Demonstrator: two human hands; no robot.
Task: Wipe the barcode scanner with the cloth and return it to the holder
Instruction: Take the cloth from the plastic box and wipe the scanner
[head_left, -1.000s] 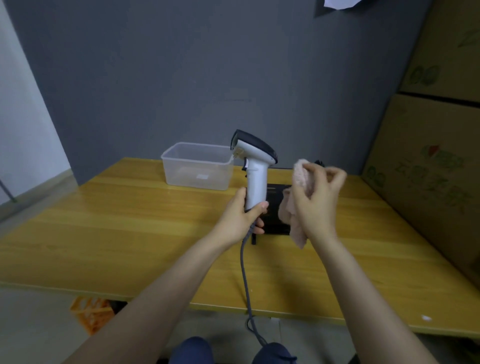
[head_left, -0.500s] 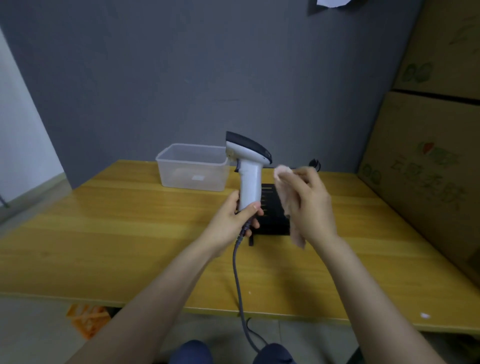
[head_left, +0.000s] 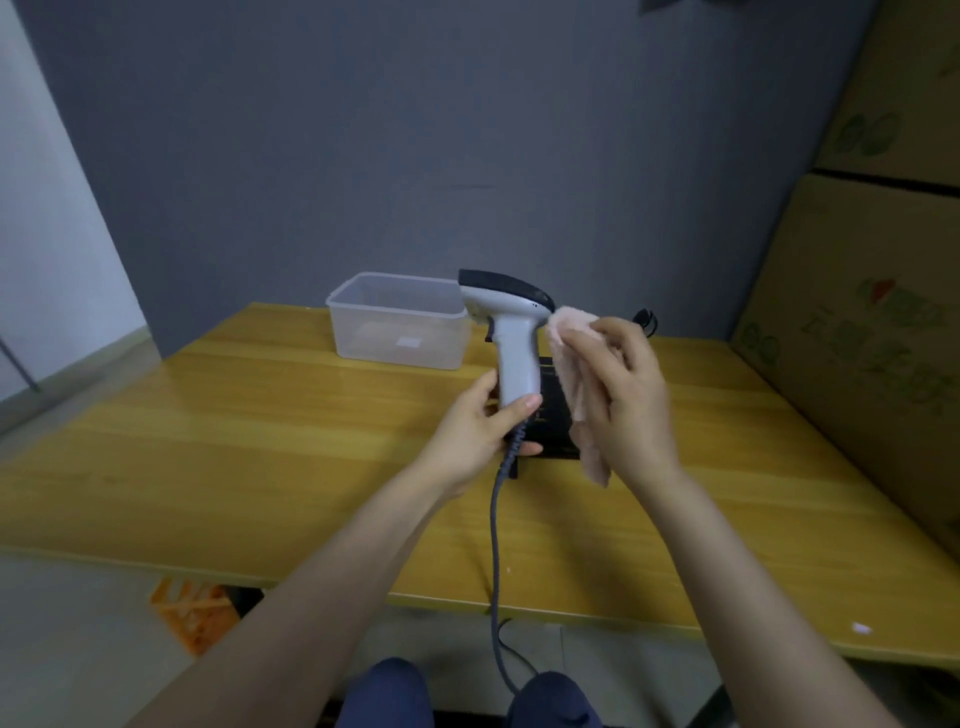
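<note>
My left hand (head_left: 480, 423) grips the lower handle of a white barcode scanner (head_left: 511, 343) with a black top, held upright above the wooden table (head_left: 260, 441). Its grey cable (head_left: 496, 545) hangs down over the table's near edge. My right hand (head_left: 623, 395) holds a pale pink cloth (head_left: 571, 353) pressed against the right side of the scanner, just under its head. A black holder base (head_left: 558, 410) lies flat on the table behind both hands, mostly hidden by them.
A clear plastic tub (head_left: 400, 319) stands at the back of the table, left of the scanner. Stacked cardboard boxes (head_left: 857, 312) rise along the right edge. A grey wall closes the far side. An orange crate (head_left: 192, 608) sits on the floor below.
My right hand has brought the cloth leftward from beside the scanner until it touches the scanner under its head. My left hand keeps the scanner upright in much the same place.
</note>
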